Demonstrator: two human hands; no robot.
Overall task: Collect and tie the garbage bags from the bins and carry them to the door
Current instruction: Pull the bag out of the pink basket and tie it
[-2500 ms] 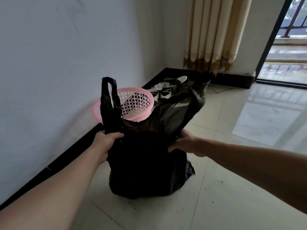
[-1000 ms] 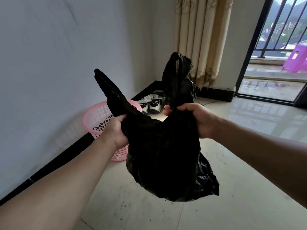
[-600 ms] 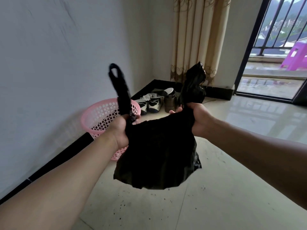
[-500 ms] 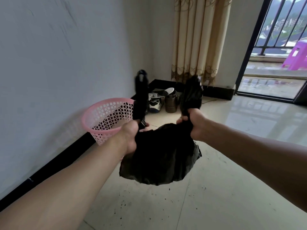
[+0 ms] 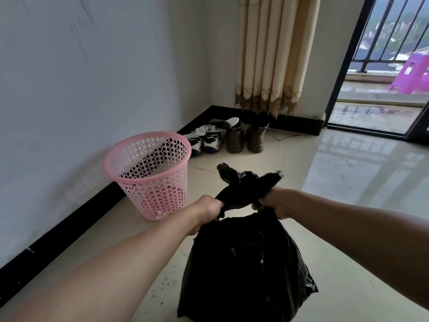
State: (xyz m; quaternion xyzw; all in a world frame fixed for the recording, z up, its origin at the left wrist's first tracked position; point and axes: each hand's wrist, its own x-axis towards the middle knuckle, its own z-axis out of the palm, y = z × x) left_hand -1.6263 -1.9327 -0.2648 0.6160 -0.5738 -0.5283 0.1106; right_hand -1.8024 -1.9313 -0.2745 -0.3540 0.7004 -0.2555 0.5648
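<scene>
A pale wall point(image 5: 92, 77) fills the left side of the view, with a black skirting point(image 5: 69, 233) along its foot. A glossy tiled floor point(image 5: 336, 182) spreads out to the right. A beige curtain point(image 5: 271, 54) hangs in the far corner, and beside it a dark-framed balcony doorway point(image 5: 339, 66) stands open.

The black garbage bag point(image 5: 243, 263) hangs low in the centre foreground between the person's forearms. Its lower edge runs out of the picture, so whether it touches the floor cannot be told. To its left the pink bin point(image 5: 151, 173) stands upright near the skirting, apart from the bag.

Behind the bin, near the corner, a pair of brown boots point(image 5: 246, 140) stands beside a pair of white and dark sneakers point(image 5: 204, 140). A purple stool point(image 5: 413, 75) sits out on the balcony.

The left hand point(image 5: 206, 211) and the right hand point(image 5: 276, 202) are each clenched round the gathered plastic at the top of the bag. The two handles point(image 5: 241, 189) cross between the fists, and their ends stick up and outward. Small dark specks point(image 5: 167, 275) dot the floor just left of the bag.
</scene>
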